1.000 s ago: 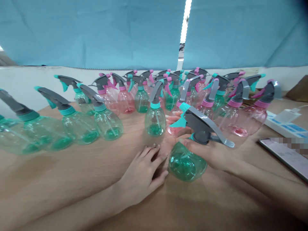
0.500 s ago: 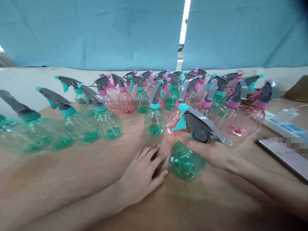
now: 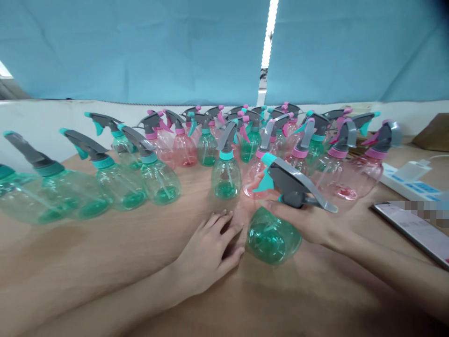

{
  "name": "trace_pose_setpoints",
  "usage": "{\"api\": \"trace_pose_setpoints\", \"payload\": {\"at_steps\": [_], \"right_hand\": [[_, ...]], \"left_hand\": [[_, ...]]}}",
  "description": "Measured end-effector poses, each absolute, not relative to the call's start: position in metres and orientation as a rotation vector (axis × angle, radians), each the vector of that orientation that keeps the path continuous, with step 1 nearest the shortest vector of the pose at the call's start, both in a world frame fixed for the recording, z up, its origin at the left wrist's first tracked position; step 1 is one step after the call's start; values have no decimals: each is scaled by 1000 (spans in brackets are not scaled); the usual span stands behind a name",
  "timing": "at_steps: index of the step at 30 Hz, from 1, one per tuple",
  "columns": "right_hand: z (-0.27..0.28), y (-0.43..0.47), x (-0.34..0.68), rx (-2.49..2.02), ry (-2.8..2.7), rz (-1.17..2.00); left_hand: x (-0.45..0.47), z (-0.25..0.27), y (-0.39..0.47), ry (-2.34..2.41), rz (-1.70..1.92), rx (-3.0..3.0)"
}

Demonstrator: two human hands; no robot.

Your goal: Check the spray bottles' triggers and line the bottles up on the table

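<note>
My right hand (image 3: 305, 220) is closed round the neck of a green spray bottle (image 3: 271, 236), which tilts with its base toward me. Its grey head with a turquoise nozzle and trigger points up and left; some fingers are hidden behind the bottle. My left hand (image 3: 215, 243) lies palm down on the wooden table (image 3: 115, 262), fingers stretched out and slightly apart, just left of the held bottle and holding nothing. Straight ahead of it stands another green spray bottle (image 3: 226, 175) with a turquoise collar.
Several green spray bottles (image 3: 161, 182) stand in a row at the left. Pink ones (image 3: 184, 147) and more green ones crowd the back. On the right are a phone (image 3: 410, 229), a white power strip (image 3: 407, 182) and a brown object (image 3: 433, 133). A blue curtain (image 3: 147, 51) hangs behind.
The view has shifted very slightly, so the bottles at the left appear a little further right. Both hands and the held bottle keep nearly the same position.
</note>
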State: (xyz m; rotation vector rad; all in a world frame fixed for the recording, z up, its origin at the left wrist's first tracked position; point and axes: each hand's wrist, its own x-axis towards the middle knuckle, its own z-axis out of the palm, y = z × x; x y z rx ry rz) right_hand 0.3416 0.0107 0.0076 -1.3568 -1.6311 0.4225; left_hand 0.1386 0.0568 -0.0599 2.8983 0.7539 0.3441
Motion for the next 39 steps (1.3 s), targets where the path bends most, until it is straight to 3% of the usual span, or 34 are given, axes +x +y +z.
{"api": "trace_pose_setpoints", "payload": {"at_steps": [6,11,17,25,28,32,39], "right_hand": [[-2,14,336,-1257,-1432,587],[-3,12,336,-1368,-1483,439],[-5,-7,350,-1457,-1673,47],[2,-31,356,-1690,-1737,41],[7,-18,341,-1667,-1759,194],[10,20,304,-1532,-1850,213],[11,80,246,-1476,-1928,151]], "left_hand": [[138,-59,57,747,301,2904],[139,-58,55,753,335,2903],[128,-61,58,697,400,2915],[80,-62,62,724,503,2936],[63,-57,57,600,646,3011],[51,-49,43,-4,700,3131],[51,-54,38,0,898,3054]]}}
